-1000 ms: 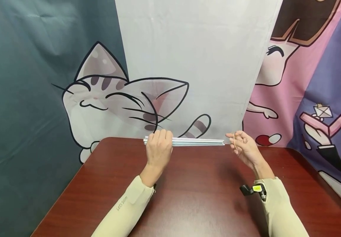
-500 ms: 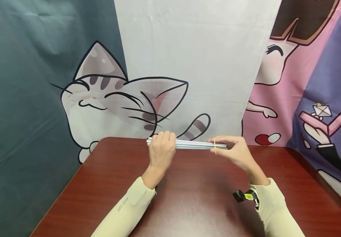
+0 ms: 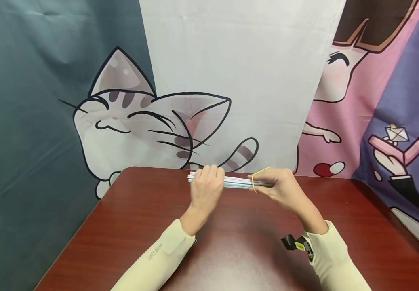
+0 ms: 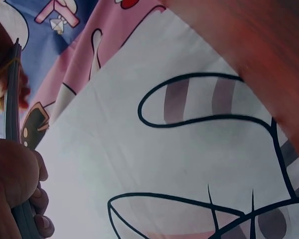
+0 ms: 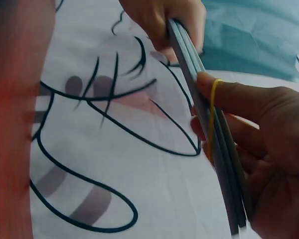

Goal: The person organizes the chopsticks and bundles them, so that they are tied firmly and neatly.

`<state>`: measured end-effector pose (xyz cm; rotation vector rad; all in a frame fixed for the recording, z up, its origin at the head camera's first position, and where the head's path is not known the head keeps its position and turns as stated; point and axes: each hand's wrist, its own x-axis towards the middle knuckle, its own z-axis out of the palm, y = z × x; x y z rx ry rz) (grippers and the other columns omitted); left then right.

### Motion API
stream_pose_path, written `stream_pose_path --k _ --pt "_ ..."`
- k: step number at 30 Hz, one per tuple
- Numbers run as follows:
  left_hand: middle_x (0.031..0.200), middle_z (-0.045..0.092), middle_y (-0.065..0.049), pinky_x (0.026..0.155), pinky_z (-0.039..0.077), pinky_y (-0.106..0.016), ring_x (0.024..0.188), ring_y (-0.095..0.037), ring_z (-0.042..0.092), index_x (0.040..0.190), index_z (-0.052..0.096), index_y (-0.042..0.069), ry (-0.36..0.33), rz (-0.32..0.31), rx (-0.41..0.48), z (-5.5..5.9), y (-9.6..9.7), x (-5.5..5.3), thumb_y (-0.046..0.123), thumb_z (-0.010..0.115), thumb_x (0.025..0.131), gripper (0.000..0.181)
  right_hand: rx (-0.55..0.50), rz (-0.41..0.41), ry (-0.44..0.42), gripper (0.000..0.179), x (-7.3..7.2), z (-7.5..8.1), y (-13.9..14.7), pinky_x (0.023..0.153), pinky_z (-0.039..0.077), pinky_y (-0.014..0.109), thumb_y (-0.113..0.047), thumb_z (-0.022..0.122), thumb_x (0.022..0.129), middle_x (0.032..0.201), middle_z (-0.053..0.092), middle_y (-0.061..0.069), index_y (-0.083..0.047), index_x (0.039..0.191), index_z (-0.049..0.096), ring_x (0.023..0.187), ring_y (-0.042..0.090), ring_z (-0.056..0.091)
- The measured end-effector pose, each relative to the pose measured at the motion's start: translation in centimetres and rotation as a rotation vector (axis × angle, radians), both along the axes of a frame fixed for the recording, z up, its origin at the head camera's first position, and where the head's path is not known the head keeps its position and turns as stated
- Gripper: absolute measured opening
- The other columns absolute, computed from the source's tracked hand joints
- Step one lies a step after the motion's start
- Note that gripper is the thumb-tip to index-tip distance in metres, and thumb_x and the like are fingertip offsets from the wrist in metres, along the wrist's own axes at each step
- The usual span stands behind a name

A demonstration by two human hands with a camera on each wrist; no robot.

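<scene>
A bundle of thin, pale white and bluish sticks [image 3: 237,182] is held level above the far part of the table. My left hand [image 3: 207,185] grips it in a fist near its left end, and short tips poke out past the fist. Around the other end, my right hand [image 3: 281,186] has its thumb and fingers on either side of the sticks, holding a yellow rubber band [image 3: 252,182] stretched. In the right wrist view the rubber band [image 5: 212,107] passes over the thumb and across the bundle [image 5: 224,154]. The palm partly hides the right tips in the head view.
Below the hands lies a reddish-brown wooden table [image 3: 231,242]. Close behind its far edge hangs a cloth backdrop [image 3: 260,81] printed with a cartoon cat and figures. Each forearm wears a pale sleeve, and a small black camera [image 3: 296,243] sits on the right wrist.
The right hand, first apart with the rubber band hanging from its fingers, has come left over the bundle's right end, carrying the band further along it. The left hand has shifted slightly right with the bundle.
</scene>
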<state>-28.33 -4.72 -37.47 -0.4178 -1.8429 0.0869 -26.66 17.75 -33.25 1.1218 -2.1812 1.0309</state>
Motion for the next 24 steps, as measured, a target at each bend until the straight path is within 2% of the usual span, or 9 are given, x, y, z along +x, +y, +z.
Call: stream_pose_path --k 5,7,9,11,12,14,17,19,24 --pt "0.064 0.045 -0.002 0.055 0.034 -0.030 0.061 -0.020 0.048 0.069 0.049 0.012 -0.028 0.004 -0.012 -0.6 0.4 0.1 0.003 0.043 0.093 0.026 -0.110 0.225 0.152 0.033 0.3 -0.4 -1.8 0.074 0.052 0.019 0.006 0.088 0.062 0.089 0.075 0.012 -0.002 0.092 0.078 0.081 0.021 0.069" --pt "0.065 0.046 -0.003 0.056 0.034 -0.030 0.062 -0.020 0.049 0.069 0.050 0.012 -0.043 0.021 -0.005 -0.8 0.5 0.0 0.004 0.044 0.093 0.025 -0.158 0.276 0.195 0.029 0.5 -0.5 -2.2 0.075 0.051 0.020 -0.003 0.089 0.066 0.090 0.075 0.013 -0.003 0.093 0.078 0.082 0.023 0.067" --pt "0.065 0.046 -0.003 0.055 0.035 -0.030 0.062 -0.021 0.049 0.069 0.050 0.012 -0.052 0.033 0.014 -0.8 0.4 -0.3 0.004 0.045 0.092 0.024 -0.219 0.300 0.204 0.027 0.6 -0.6 -2.4 0.080 0.048 0.023 -0.013 0.088 0.071 0.093 0.075 0.015 -0.003 0.094 0.079 0.087 0.024 0.062" --pt "0.064 0.046 -0.004 0.055 0.035 -0.030 0.062 -0.022 0.049 0.068 0.050 0.012 -0.048 0.033 0.041 -0.7 0.1 -0.5 0.003 0.047 0.090 0.024 -0.300 0.318 0.168 0.029 0.7 -0.6 -2.4 0.083 0.047 0.026 -0.019 0.085 0.075 0.100 0.074 0.017 -0.001 0.096 0.078 0.094 0.026 0.061" --pt "0.063 0.046 -0.004 0.055 0.035 -0.030 0.062 -0.022 0.049 0.067 0.049 0.012 -0.043 0.030 0.054 -0.7 0.0 -0.6 0.001 0.048 0.090 0.025 -0.349 0.350 0.130 0.030 0.8 -0.5 -2.3 0.084 0.047 0.027 -0.017 0.084 0.076 0.101 0.073 0.019 0.002 0.098 0.077 0.096 0.026 0.062" --pt "0.063 0.045 -0.005 0.054 0.034 -0.031 0.061 -0.023 0.049 0.066 0.048 0.012 -0.035 0.023 0.075 -0.5 -0.3 -0.7 0.000 0.048 0.089 0.026 -0.437 0.412 0.058 0.030 1.0 -0.4 -2.2 0.084 0.050 0.027 -0.008 0.083 0.077 0.103 0.072 0.022 0.008 0.100 0.074 0.097 0.027 0.064" --pt "0.063 0.045 -0.005 0.054 0.034 -0.031 0.061 -0.023 0.048 0.065 0.047 0.012 -0.032 0.026 0.093 -0.2 -0.7 -0.8 -0.002 0.048 0.089 0.028 -0.544 0.465 -0.004 0.030 1.2 -0.4 -2.2 0.075 0.054 0.026 0.011 0.080 0.071 0.094 0.073 0.019 0.016 0.099 0.070 0.086 0.025 0.066" --pt "0.062 0.045 -0.005 0.054 0.034 -0.031 0.061 -0.023 0.048 0.064 0.046 0.012 -0.034 0.034 0.096 -0.1 -0.9 -0.9 -0.003 0.047 0.088 0.028 -0.580 0.422 -0.004 0.030 1.5 -0.5 -2.4 0.068 0.053 0.023 0.019 0.079 0.067 0.086 0.072 0.014 0.018 0.096 0.070 0.077 0.020 0.063" --pt "0.063 0.046 -0.005 0.055 0.034 -0.032 0.061 -0.023 0.048 0.065 0.047 0.011 -0.048 0.049 0.111 0.1 -1.3 -1.0 -0.001 0.045 0.089 0.027 -0.652 0.179 -0.018 0.025 2.3 -0.8 -3.1 0.048 0.037 0.018 0.023 0.079 0.060 0.069 0.059 0.002 0.009 0.081 0.072 0.063 0.009 0.049"
